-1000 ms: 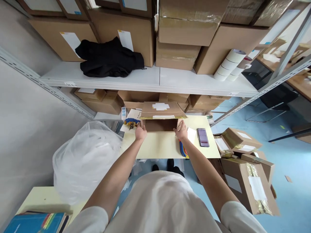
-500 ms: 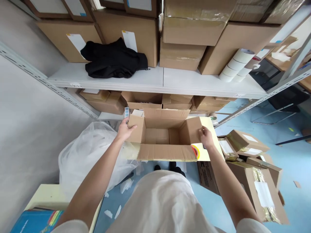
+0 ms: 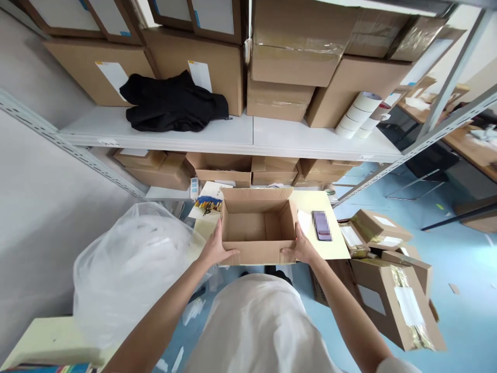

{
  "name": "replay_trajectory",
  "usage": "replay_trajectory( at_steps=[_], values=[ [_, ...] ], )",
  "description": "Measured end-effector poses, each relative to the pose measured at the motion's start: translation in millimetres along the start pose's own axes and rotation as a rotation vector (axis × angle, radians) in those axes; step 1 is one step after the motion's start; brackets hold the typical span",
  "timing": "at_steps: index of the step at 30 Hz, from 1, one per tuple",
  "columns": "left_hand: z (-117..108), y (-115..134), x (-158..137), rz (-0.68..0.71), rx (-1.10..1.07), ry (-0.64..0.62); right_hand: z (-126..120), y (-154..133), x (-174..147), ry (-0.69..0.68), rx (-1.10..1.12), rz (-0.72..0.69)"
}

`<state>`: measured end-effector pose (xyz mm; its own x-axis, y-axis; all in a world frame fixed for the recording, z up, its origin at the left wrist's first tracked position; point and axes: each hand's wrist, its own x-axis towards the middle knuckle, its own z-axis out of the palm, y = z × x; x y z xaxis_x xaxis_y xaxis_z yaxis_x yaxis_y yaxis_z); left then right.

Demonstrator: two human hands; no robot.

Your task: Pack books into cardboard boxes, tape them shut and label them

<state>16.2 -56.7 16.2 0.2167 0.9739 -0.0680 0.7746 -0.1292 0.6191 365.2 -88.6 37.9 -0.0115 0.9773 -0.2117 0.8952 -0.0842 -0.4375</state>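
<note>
Open carton (image 3: 255, 205) on the table (image 3: 337, 249), gripped at both sides.
I find the left hand (image 3: 218, 249) and right hand (image 3: 302, 245) closer together than half a second ago, the phone (image 3: 322, 226) uncovered again; thumbs clamp the near flap (image 3: 258, 252), other fingertips partly hidden.

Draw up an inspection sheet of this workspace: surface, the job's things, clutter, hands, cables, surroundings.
Surface: pale yellow rectangular table, bearing a purplish rectangular phone.
Job's things: open-topped brown cardboard box, near flap folded outward.
Clutter: white paper scraps on floor; bulging translucent plastic bag.
Hands: left hand and right hand grip the box's opposite sides.
Cables: nothing seen.
Surroundings: grey metal shelving holding brown cardboard cartons, black cloth garment.
</note>
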Motion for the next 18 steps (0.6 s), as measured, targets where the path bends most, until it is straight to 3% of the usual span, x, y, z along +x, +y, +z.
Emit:
replay_trajectory(
  at_steps=[5, 13, 16, 18],
  values=[
    [10, -9, 18, 0.038, -0.21, 0.034, 27, -2, -3, 0.137, 0.224, 0.092],
    [8, -8, 5, 0.05, -0.373, 0.029, 26, -1, -16, 0.202, 0.215, 0.006],
    [-1, -18, 11, -0.029, -0.43, 0.031, 28, -2, -22, 0.215, 0.19, 0.038],
    [-14, -33, 31, -0.172, -0.391, 0.095, 28, -4, -23, 0.201, 0.182, 0.084]
  ],
)
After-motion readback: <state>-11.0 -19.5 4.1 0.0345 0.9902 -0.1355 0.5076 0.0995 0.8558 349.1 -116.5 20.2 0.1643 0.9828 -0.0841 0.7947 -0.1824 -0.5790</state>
